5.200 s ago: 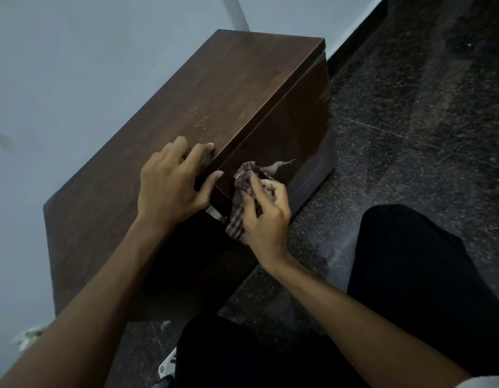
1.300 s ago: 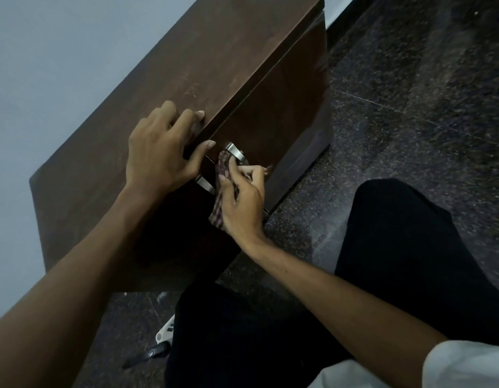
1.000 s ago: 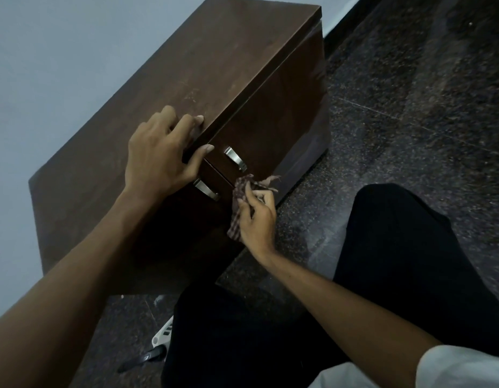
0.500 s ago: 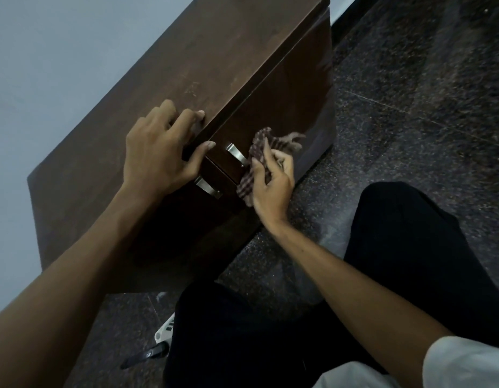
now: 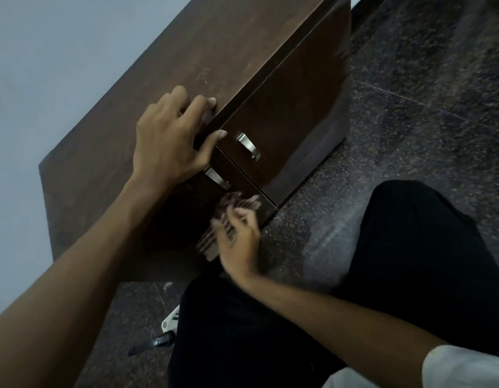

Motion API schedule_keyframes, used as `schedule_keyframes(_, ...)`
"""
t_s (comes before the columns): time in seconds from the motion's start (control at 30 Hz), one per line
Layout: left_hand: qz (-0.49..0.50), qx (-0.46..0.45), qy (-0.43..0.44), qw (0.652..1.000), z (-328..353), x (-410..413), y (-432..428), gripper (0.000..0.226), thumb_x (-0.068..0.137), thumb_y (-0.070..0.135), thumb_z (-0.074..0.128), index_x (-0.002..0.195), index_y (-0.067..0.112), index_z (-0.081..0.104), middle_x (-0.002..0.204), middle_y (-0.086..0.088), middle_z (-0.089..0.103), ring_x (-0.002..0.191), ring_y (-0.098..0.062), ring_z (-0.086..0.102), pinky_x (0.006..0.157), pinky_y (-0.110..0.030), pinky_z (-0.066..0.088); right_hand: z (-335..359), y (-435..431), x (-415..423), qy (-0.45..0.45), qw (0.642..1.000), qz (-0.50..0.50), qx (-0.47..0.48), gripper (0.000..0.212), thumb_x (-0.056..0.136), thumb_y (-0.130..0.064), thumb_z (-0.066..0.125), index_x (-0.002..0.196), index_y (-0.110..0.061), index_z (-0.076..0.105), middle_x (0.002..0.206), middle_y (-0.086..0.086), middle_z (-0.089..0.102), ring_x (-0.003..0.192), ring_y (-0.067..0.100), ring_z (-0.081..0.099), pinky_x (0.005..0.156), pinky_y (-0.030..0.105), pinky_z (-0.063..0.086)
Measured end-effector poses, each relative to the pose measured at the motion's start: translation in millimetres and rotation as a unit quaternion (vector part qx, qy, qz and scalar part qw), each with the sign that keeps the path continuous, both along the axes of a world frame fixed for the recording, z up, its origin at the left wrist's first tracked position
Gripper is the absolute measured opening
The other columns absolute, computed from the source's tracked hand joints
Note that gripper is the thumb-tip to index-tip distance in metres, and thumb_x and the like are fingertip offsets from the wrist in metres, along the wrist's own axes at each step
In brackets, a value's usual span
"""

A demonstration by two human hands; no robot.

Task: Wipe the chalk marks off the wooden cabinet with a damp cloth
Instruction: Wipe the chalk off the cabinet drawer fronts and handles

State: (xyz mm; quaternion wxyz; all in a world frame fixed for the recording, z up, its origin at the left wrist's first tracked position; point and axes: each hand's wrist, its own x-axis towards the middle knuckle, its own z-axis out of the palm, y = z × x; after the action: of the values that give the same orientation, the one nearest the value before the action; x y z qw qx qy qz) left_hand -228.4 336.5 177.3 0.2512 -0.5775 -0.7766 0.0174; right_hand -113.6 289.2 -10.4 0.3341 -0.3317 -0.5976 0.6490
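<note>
Head camera: motion blur smears the right hand (image 5: 238, 243) and the checked cloth (image 5: 237, 201) into streaks, so single fingers are hard to make out. What does show is a hand curled round the bunched cloth. One part of the cloth sticks out above the knuckles and another trails below the hand on its left. Hand and cloth sit low against the front of the wooden cabinet (image 5: 158, 88), below the lower handle (image 5: 217, 177) and close to the bottom edge where the front meets the floor (image 5: 424, 93). The blur does not let me say whether the cloth is pressed on the wood.

The left hand (image 5: 167, 138) lies spread on the cabinet's top at its front edge. Its fingers are loosely bent on the top surface and the thumb reaches down over the edge onto the front, just left of the upper handle (image 5: 248, 146). It holds nothing.

Faint pale chalk marks (image 5: 202, 75) show on the top, just beyond the left fingertips and well apart from the cloth. The lower left of the front is in deep shadow, and any marks there cannot be seen. The cabinet's far end is cut off by the frame's top edge.

A pale wall (image 5: 60, 51) stands behind the cabinet. The person's black trouser leg (image 5: 424, 261) fills the lower right. A white sleeve (image 5: 463, 368) is cut off at the bottom corner. A small white object (image 5: 170, 323) and a dark one (image 5: 151, 344) lie on the floor, half hidden by the leg, and I cannot tell what they are.
</note>
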Motion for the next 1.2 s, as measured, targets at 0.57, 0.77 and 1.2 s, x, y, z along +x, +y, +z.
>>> schedule_keyframes(0.57,0.001,0.001,0.002,1.000,0,-1,0,0.049,0.096,0.052,0.058,0.118,0.009,0.062,0.096,-0.014,0.054,0.079,-0.030,0.051,0.065,-0.044,0.044,-29,146,-24,-0.061,0.968,-0.212,-0.117,0.043,0.100,-0.021,0.059,0.140,-0.007,0.053,0.136,0.013,0.048,0.134,0.026,0.044,0.087,-0.007,0.021)
schedule_keyframes(0.77,-0.005,0.005,0.002,1.000,0,-2,0,0.048,0.095,0.051,0.060,0.119,0.010,0.061,0.095,-0.014,0.052,0.078,-0.030,0.050,0.064,-0.043,0.044,-14,117,-17,-0.058,0.982,-0.174,-0.052,0.047,0.101,-0.023,0.055,0.144,-0.004,0.047,0.133,0.013,0.046,0.112,0.007,0.043,0.078,-0.011,0.028)
schedule_keyframes(1.2,0.000,0.014,-0.002,1.000,0,0,0,0.048,0.093,0.051,0.062,0.118,0.010,0.063,0.093,-0.013,0.051,0.075,-0.030,0.049,0.062,-0.042,0.043,10,66,-10,-0.019,0.993,-0.105,-0.049,0.036,0.099,-0.026,0.059,0.127,-0.003,0.059,0.122,0.003,0.048,0.111,0.004,0.047,0.091,0.008,0.038)
